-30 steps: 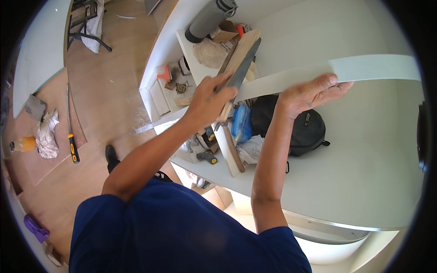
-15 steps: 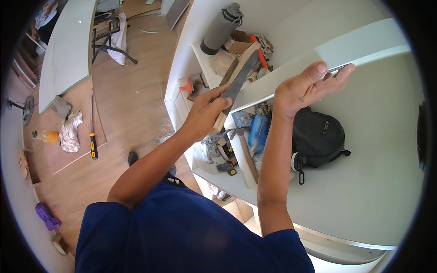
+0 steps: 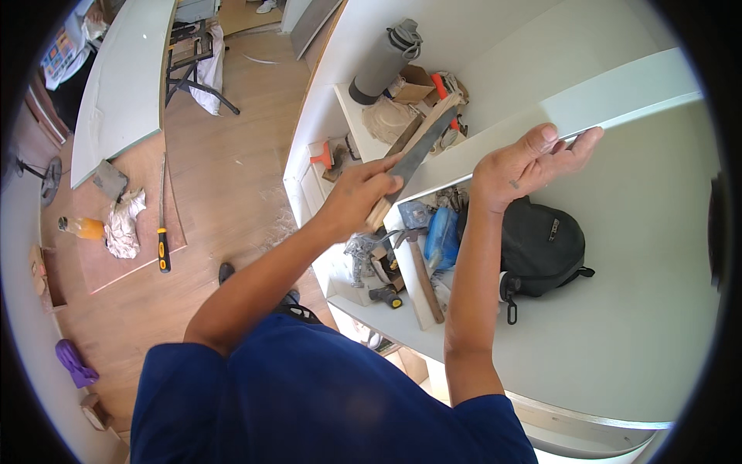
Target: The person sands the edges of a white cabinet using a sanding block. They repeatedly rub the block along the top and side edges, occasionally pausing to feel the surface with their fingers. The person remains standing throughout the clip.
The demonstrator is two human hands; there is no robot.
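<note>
White built-in shelving fills the right, where I see my left hand (image 3: 362, 197) clamped on a flat grey metal file with wooden handle (image 3: 417, 158) laid against the white shelf edge (image 3: 618, 97), my right hand (image 3: 533, 158) flat, bracing that board.

Person wears dark blue short-sleeve T-shirt, plain, no print. Forearms bare, no gloves, no watch. Left hand (image 3: 362, 193) & right hand (image 3: 525, 158) bare; small dark mark on back of right hand.

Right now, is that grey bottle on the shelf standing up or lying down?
Lying down: the grey bottle rests on its side beside a cardboard box.
</note>
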